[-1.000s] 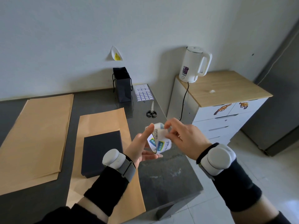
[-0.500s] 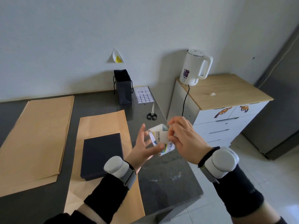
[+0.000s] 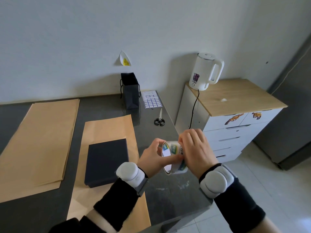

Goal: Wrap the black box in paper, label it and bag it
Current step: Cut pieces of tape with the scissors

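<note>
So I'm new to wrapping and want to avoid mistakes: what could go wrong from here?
The left hand and right hand both grip the tape roll near the edge of the table; if it slips, it may drop to the floor. The scissors lie farther back, so a pulled strip might stick to itself before it is cut. Nothing holds the black box or the paper under it, so a bump could shift them.

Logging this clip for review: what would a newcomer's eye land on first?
The two hands at centre, left hand and right hand, both gripping a tape roll above the table edge. Left of them a black box lies on a brown paper sheet; a white kettle stands on the cabinet at right.
</note>
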Demonstrator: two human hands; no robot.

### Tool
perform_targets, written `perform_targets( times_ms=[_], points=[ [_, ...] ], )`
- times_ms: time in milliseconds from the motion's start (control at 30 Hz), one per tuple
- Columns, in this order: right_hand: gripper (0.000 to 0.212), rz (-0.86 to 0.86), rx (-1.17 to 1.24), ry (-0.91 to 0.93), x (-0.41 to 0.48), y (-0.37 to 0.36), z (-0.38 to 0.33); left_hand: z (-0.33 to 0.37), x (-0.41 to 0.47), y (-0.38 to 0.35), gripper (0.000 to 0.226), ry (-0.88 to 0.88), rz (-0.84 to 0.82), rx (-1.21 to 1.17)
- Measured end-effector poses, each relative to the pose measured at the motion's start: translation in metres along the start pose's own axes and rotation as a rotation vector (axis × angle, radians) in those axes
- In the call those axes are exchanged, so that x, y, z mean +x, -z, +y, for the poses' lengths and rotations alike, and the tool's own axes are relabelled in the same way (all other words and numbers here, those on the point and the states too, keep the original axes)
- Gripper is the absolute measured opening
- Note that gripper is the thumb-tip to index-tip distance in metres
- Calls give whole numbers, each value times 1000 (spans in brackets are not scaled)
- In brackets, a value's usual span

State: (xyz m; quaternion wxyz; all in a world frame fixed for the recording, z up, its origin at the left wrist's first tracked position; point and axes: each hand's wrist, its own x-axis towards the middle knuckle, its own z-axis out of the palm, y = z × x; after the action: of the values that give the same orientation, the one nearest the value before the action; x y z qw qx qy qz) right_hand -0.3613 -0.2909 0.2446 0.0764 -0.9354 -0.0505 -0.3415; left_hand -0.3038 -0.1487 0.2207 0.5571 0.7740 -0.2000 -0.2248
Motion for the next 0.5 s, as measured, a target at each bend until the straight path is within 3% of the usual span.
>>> perform_targets(
  times_ms=[133, 233, 367, 500],
  points=[
    [13, 41, 92, -79, 1, 1, 2, 7, -3, -2, 67, -23, 40, 78],
    [30, 26, 62, -74, 6, 4, 4, 9, -4, -4, 62, -52, 94, 151],
    [12, 15, 37, -54, 2, 2, 6, 8, -5, -4, 68, -59, 115, 151],
    [18, 7, -46, -55, 4, 0, 4, 3, -3, -2, 61, -42, 39, 72]
  ],
)
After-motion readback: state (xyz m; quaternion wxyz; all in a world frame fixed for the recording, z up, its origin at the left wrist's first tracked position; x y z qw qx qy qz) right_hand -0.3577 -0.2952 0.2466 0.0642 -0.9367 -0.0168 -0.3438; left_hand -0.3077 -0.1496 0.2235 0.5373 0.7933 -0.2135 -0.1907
